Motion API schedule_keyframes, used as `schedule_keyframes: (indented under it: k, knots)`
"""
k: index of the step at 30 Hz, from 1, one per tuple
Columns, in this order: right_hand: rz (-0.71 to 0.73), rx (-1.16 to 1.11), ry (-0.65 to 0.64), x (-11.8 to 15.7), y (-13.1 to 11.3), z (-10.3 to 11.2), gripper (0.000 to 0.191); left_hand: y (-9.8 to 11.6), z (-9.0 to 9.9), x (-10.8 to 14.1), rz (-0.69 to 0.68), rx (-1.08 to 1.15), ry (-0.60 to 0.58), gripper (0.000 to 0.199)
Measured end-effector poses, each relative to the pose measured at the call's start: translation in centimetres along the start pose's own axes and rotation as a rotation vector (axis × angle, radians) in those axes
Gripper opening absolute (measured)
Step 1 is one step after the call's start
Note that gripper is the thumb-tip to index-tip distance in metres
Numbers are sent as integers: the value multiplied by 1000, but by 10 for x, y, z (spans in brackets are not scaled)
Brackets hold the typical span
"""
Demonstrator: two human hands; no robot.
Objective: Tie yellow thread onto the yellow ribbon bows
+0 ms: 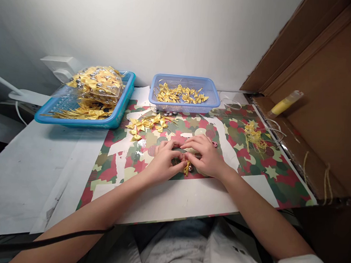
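Both hands meet over the patterned table cover. My left hand (165, 160) has its thumb and fingers pinched near a small yellow bow (187, 168) with a silver bell (190, 168) beside it. From the other side, my right hand (205, 154) pinches at the top of the same bow, its thumb close to my left fingertips. The bow hangs just below the fingertips; a thin strand seems to run between them. Loose yellow bows (140, 124) with wire stems lie beyond my left hand, and several silver bells (169, 113) rest behind them.
A blue basket (122, 115) at the left holds bagged bows and stems. Another blue basket (182, 107) at the back holds yellow bows. Yellow thread scraps (254, 137) lie at the right, near a cardboard box (322, 76) and a yellow tube (285, 104).
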State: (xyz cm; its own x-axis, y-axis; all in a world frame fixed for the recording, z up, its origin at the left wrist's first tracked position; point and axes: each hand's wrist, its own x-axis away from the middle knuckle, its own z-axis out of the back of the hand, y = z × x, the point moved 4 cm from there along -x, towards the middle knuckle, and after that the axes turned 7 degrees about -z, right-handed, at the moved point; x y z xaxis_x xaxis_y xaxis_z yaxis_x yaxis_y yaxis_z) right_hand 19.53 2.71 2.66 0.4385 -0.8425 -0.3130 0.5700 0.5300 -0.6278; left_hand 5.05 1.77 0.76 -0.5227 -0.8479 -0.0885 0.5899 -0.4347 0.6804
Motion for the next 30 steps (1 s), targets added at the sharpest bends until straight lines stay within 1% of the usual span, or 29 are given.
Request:
schedule_keyframes:
  k: [2,4,7,12,17,22,27,30]
  knots:
    - [56,37,-18,1,-2,2,16,0,0,0,6,4,-9,18]
    - [120,83,-77,3,-4,2,15,1,1,0,6,5,-18,17]
    - [158,160,-135,4,-5,2,16,1,1,0,7,4,-31,17]
    - [167,261,-173,4,-6,3,12,0,2,0,-18,27,-64,18]
    - [186,338,-164,4,-6,0,16,0,1,0,-57,1,-64,20]
    - [152,384,-198,4,-7,-5,18,0,1,0,-68,-15,-60,20]
    - [141,432,-240,5,-8,-9,15,0,0,0,-34,-20,-65,22]
    - [133,443,-246,5,-7,-11,16,1,1,0,-23,-21,-70,20]
